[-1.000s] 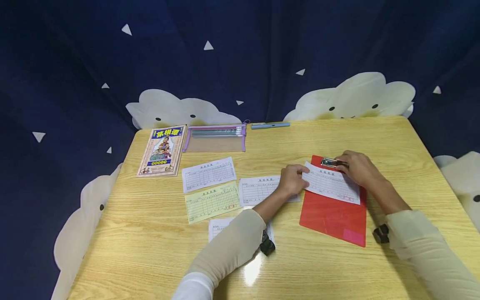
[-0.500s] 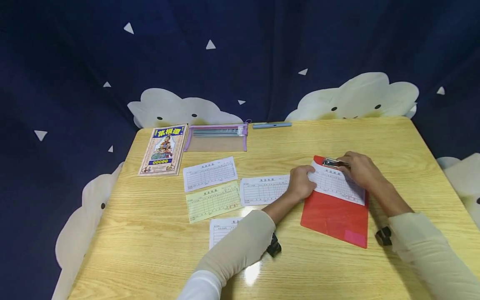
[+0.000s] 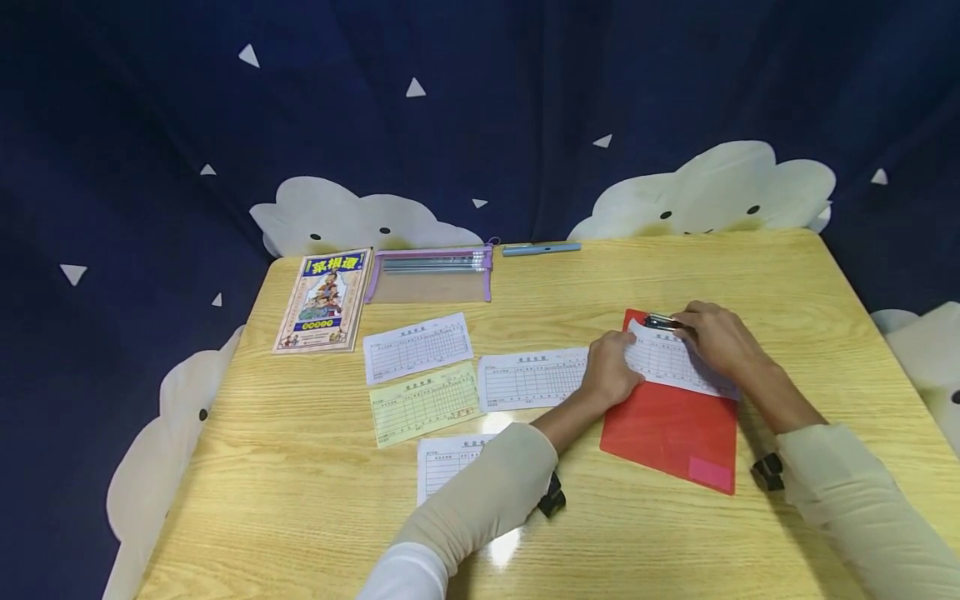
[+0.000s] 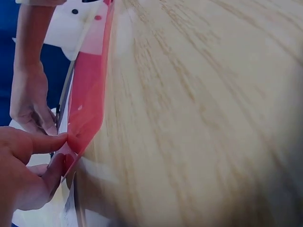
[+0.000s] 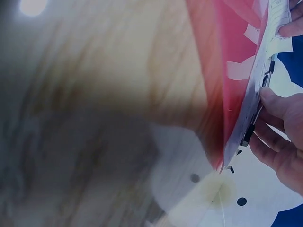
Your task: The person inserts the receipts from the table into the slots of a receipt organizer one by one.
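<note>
A red clipboard (image 3: 667, 437) lies on the right side of the table, a white printed receipt slip (image 3: 675, 364) across its upper half. My left hand (image 3: 611, 367) pinches the slip's left end at the board's edge. In the left wrist view, thumb and finger close together beside the red board (image 4: 87, 90). My right hand (image 3: 720, 337) grips the metal clip (image 3: 660, 322) at the top of the board. In the right wrist view, its thumb and fingers are around the clip (image 5: 259, 109). The slip's top edge lies right at the clip, and the right hand hides its upper right part.
Left of the clipboard lie more white slips (image 3: 416, 346) and a yellow slip (image 3: 423, 404); the left forearm covers part of the lowest white slip (image 3: 442, 471). Farther back are a book (image 3: 322, 302), a purple-edged mesh pencil case (image 3: 429, 277) and a blue pen (image 3: 542, 249).
The left hand has moved right and slightly up with the slip, bringing it over the clipboard toward the clip. The right hand stays at the clip.
</note>
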The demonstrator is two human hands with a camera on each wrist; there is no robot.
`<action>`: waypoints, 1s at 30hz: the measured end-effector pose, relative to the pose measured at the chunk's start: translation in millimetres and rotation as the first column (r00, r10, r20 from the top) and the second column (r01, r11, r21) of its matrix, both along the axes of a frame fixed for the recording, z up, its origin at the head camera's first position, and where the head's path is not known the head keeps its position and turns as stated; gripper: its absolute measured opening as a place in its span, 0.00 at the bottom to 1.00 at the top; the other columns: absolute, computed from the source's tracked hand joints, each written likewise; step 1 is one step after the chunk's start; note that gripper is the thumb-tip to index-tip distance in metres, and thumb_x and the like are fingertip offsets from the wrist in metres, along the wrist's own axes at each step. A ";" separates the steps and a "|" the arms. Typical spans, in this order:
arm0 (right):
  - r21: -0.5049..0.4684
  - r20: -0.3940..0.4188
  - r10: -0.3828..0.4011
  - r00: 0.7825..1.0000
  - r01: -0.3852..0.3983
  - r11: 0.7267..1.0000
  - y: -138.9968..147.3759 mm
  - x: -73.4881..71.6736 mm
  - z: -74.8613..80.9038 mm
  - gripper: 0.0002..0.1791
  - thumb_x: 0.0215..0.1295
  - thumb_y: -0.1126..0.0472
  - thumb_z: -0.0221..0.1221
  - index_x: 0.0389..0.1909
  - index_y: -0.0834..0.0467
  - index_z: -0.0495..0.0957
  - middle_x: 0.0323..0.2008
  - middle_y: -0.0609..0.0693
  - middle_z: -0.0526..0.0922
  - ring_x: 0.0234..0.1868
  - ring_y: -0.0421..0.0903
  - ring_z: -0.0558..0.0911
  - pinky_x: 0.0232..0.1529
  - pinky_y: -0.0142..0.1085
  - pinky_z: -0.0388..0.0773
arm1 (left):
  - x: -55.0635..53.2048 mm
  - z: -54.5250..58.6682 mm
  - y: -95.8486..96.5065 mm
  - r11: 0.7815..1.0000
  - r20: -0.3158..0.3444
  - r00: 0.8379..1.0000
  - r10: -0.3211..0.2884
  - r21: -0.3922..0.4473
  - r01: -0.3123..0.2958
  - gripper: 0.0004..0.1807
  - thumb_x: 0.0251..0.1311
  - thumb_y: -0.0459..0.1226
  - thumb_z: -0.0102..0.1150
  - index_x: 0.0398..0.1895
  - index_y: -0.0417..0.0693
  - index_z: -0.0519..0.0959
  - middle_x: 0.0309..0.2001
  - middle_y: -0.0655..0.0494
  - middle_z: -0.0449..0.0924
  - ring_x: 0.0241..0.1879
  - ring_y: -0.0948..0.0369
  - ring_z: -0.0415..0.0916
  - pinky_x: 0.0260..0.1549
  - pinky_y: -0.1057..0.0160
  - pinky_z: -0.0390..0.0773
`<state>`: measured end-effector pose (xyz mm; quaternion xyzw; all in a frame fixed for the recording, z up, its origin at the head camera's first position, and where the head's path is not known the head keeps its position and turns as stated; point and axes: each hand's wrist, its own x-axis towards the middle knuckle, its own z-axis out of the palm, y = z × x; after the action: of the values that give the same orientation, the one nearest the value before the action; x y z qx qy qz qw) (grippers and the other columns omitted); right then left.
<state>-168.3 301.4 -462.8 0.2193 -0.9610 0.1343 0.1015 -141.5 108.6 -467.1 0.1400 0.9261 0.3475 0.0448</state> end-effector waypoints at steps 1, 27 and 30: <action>0.002 -0.003 0.002 1.000 -0.002 1.000 0.0 -0.1 0.0 0.09 0.54 0.71 0.63 0.37 0.69 0.82 0.31 0.62 0.79 0.31 0.57 0.79 0.32 0.52 0.76 | -0.1 0.0 0.1 1.000 -0.002 1.000 0.002 0.004 -0.002 0.31 0.38 0.34 0.76 0.52 0.45 0.79 0.52 0.56 0.81 0.55 0.65 0.75 0.57 0.74 0.68; -0.003 -0.020 0.018 1.000 -0.018 1.000 -1.4 -0.5 -0.4 0.08 0.55 0.70 0.63 0.36 0.69 0.82 0.30 0.60 0.79 0.32 0.58 0.79 0.34 0.51 0.76 | -11.4 0.4 5.8 1.000 0.017 1.000 0.014 -0.023 -0.014 0.30 0.40 0.36 0.74 0.53 0.50 0.79 0.54 0.60 0.80 0.55 0.66 0.75 0.55 0.76 0.69; -0.002 -0.013 0.010 1.000 -0.010 1.000 -1.1 -0.1 -0.2 0.08 0.55 0.71 0.63 0.36 0.69 0.82 0.30 0.60 0.79 0.32 0.58 0.79 0.35 0.51 0.76 | -12.2 0.6 6.4 0.999 0.016 1.000 0.014 -0.031 -0.013 0.30 0.40 0.36 0.74 0.53 0.51 0.79 0.54 0.60 0.80 0.55 0.66 0.75 0.55 0.76 0.69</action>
<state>-168.3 300.3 -463.0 0.2247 -0.9592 0.1344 0.1072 -153.8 115.0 -466.5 0.1301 0.9318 0.3348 0.0522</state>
